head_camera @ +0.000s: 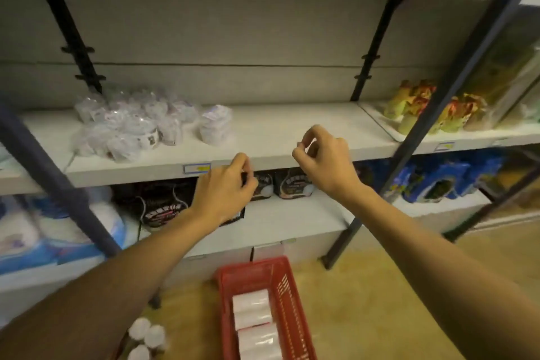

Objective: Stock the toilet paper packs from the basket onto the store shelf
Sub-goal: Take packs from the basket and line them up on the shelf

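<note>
Basket: red plastic lattice basket (285,295), its side walls in an open grid.
Packs in basket: white toilet paper packs in clear glossy wrap (255,321).
Shelf: pale grey-white shelf board (292,131) on dark navy metal uprights (455,76).
Shelf packs: clear-wrapped white rolls (128,123) with faint purple print.
Lower pouches: black pouches (163,207) with white lettering.
Floor: yellowish-tan floor (365,301).
</note>
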The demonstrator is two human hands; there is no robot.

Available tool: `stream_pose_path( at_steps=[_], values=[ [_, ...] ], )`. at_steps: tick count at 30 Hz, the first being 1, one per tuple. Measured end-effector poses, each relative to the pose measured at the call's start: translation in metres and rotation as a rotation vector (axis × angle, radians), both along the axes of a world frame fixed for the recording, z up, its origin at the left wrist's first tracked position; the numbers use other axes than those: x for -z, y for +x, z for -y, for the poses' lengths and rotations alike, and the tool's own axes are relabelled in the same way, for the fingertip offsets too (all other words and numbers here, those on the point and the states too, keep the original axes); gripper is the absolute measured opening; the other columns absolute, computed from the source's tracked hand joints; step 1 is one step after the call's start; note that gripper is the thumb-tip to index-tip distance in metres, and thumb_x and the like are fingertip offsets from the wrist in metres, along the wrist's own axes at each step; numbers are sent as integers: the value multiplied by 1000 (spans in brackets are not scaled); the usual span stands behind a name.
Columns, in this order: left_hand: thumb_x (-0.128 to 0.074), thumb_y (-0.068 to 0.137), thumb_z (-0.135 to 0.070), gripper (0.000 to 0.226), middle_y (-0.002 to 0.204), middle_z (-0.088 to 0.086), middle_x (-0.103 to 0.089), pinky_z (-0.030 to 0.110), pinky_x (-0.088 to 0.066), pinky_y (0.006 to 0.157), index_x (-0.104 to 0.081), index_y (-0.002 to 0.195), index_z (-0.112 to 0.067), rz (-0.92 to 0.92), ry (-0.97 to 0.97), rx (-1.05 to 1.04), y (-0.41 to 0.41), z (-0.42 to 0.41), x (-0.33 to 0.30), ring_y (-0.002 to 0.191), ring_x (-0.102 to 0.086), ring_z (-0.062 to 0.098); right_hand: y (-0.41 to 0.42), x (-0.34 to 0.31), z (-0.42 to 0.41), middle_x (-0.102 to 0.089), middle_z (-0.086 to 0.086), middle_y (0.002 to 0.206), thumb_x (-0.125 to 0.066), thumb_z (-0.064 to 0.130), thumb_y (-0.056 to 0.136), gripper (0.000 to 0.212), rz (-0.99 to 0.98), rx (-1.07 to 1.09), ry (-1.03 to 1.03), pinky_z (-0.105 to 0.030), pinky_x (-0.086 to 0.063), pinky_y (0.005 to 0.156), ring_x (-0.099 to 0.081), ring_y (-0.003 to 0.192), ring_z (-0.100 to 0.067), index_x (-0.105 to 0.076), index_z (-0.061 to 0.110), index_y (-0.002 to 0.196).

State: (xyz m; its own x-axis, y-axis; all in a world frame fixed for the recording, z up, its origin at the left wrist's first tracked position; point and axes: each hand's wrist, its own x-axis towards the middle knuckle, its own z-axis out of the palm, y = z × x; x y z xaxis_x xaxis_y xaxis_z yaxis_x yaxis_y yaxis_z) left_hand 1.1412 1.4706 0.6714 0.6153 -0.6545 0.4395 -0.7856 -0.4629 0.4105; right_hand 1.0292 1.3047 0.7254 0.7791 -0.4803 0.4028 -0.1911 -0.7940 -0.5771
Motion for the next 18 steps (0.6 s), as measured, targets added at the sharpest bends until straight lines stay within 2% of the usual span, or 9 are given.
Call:
stream_pose_path(
  at_steps=[3, 6, 10, 13, 18],
  values=[
    [-54, 91, -31, 16, 69, 1, -65, 36, -49, 57, -53, 102, -18, -49, 79, -34, -5, 2, 82, 71, -64, 32, -1, 82, 10, -63, -4, 64, -59, 26, 91, 17, -68, -8, 7, -47, -52, 61, -61, 60, -24, -54, 9, 89],
    [-55, 89, -26, 17, 68, 3, -64, 30, -36, 55, -55, 101, -15, -58, 120, -46, -6, 3, 168, 73, -64, 35, -3, 169, 18, -63, -5, 65, -60, 25, 90, 15, -147, -2, -4, -39, -45, 58, -58, 62, -27, -52, 12, 88],
    [-50, 91, -30, 20, 82, 4, -67, 34, -42, 64, -51, 107, -19, -132, 249, -55, -3, 7, 275, 79, -63, 33, -9, 290, 29, -59, 0, 56, -57, 26, 93, 12, -265, -49, 37, -41, -46, 56, -55, 56, -21, -51, 16, 92],
    [-45, 94, -31, 20, 87, 6, -69, 35, -45, 69, -48, 108, -19, -150, 323, -30, -4, 12, 351, 83, -63, 34, -15, 375, 37, -59, 3, 59, -55, 26, 95, 13, -354, -93, 27, -34, -40, 53, -54, 58, -15, -48, 17, 99],
    [-47, 91, -31, 25, 96, 4, -69, 37, -47, 75, -47, 114, -20, -159, 389, 4, -5, 26, 473, 91, -64, 35, -17, 513, 40, -66, -10, 83, -53, 26, 94, 20, -504, -90, 30, -34, -40, 61, -61, 82, -32, -44, 17, 109]
  ],
)
